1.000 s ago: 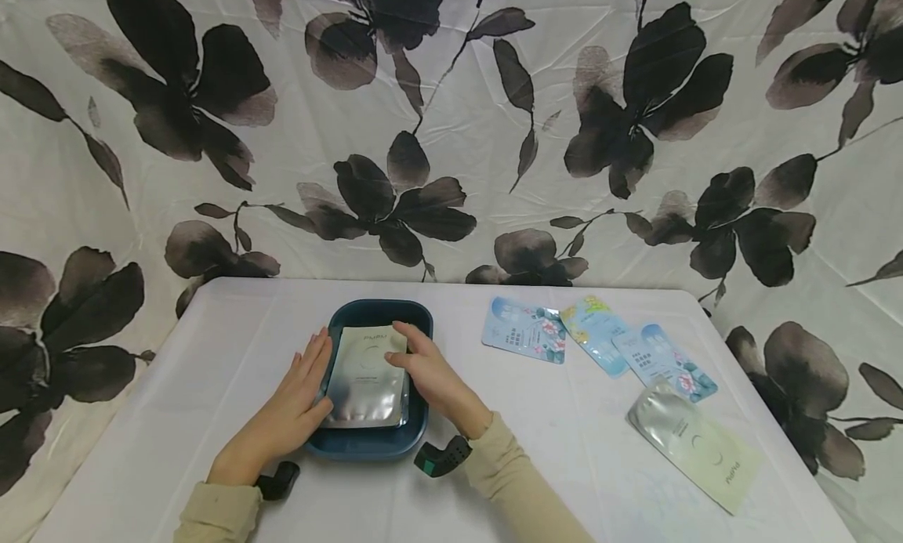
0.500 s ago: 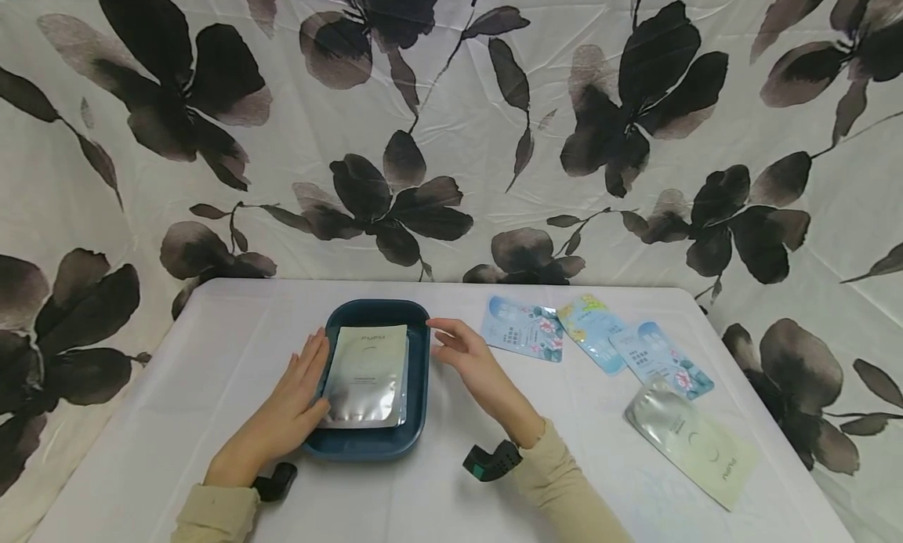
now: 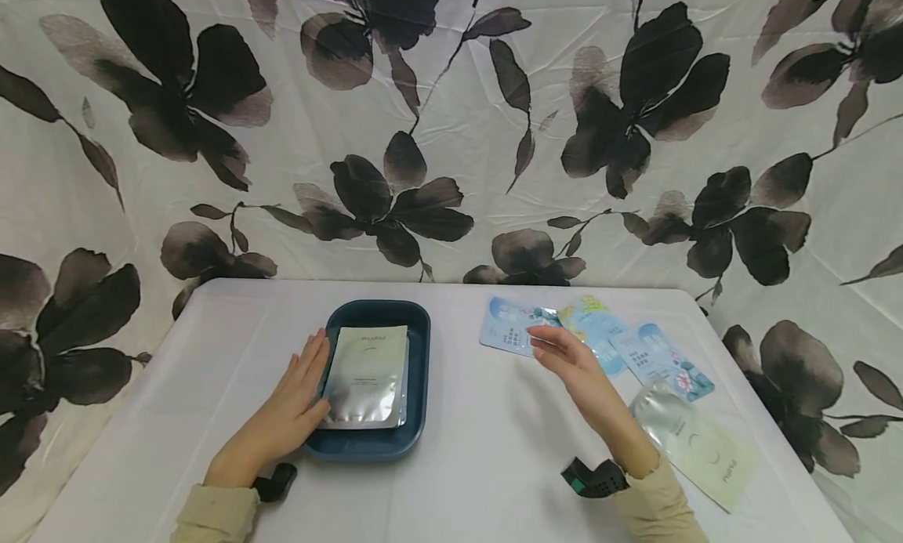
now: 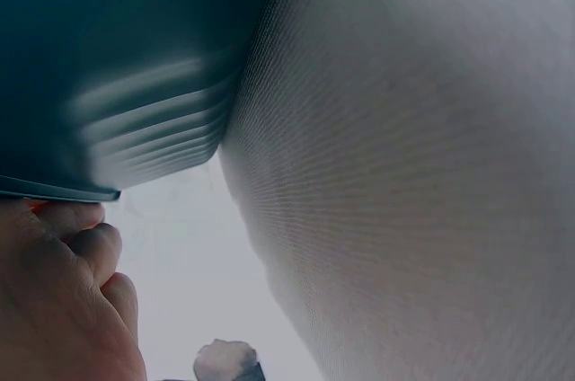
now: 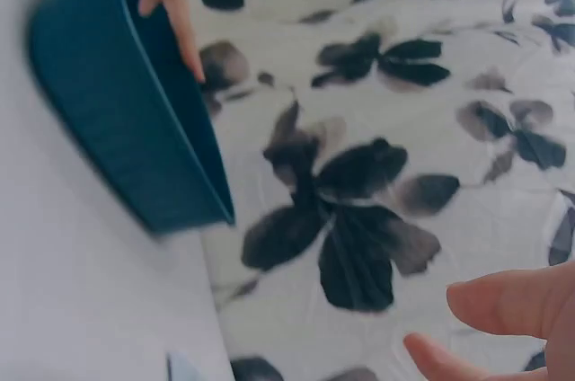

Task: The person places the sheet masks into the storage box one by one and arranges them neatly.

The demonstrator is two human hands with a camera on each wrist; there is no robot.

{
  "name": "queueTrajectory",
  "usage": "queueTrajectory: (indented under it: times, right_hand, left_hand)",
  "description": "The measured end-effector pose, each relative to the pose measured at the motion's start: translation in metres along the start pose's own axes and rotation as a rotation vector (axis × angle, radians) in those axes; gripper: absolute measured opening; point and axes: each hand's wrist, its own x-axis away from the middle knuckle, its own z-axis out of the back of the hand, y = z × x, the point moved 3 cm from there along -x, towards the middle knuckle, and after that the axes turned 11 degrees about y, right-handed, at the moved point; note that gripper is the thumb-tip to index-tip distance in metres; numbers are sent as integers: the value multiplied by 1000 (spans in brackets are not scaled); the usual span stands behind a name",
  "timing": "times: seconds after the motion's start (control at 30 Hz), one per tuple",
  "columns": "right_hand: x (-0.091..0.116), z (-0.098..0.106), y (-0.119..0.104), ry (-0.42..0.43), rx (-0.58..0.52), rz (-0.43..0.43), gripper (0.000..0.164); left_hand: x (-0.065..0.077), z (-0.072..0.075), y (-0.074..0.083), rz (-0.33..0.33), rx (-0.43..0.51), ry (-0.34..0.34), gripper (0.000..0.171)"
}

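Observation:
My left hand (image 3: 282, 406) rests along the left rim of a dark blue plastic bin (image 3: 422, 386), its fingers extended. In the left wrist view its fingers (image 4: 94, 251) lie at the rim, beside the bin's ribbed outer wall (image 4: 135, 66). Inside the bin lies a stack of face mask sachets, a pale green and silver sachet (image 3: 367, 378) on top. My right hand (image 3: 582, 378) is in the air over the table's right half, holding nothing, with thumb and fingers parted in the right wrist view. It overlaps a light blue sachet (image 3: 504, 323) in the head view.
Further right lie a blue-and-yellow sachet (image 3: 589, 316), another light blue sachet (image 3: 663, 363) and a green-and-silver sachet (image 3: 705, 453), partly overlapping. A white cloth (image 3: 466, 480) covers the table. Behind its far edge hangs a floral curtain (image 3: 451, 135).
My right hand has let go of the sachet stack in the bin and moved right, towards the loose sachets. My left hand has stayed at the bin's left rim.

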Motion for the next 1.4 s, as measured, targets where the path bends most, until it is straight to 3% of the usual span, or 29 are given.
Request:
queueTrajectory:
  times: [0.33,0.63,0.83,0.9,0.97,1.2,1.4]
  right_hand:
    - [16,75,26,195,126,28,42]
    - [40,148,53,327,71,21,37]
    - [56,188,71,475,366,-46,43]
    - [61,196,80,498,458,-93,46]
    - [64,201,88,501,481,-131,50]
    - [63,202,103,456,576,-108,51]
    - [61,195,106,379,680,-104,66]
  left_hand:
    - [1,3,2,-2,17,10,75]
    - [1,1,2,-10,7,17,75]
    - [1,2,3,-1,7,12,74]
    - [1,2,3,4,6,11,74]
    - [2,2,2,7,4,11,75]
    - [3,2,1,-4,4,20,75]
    - [1,1,2,2,10,16,75]
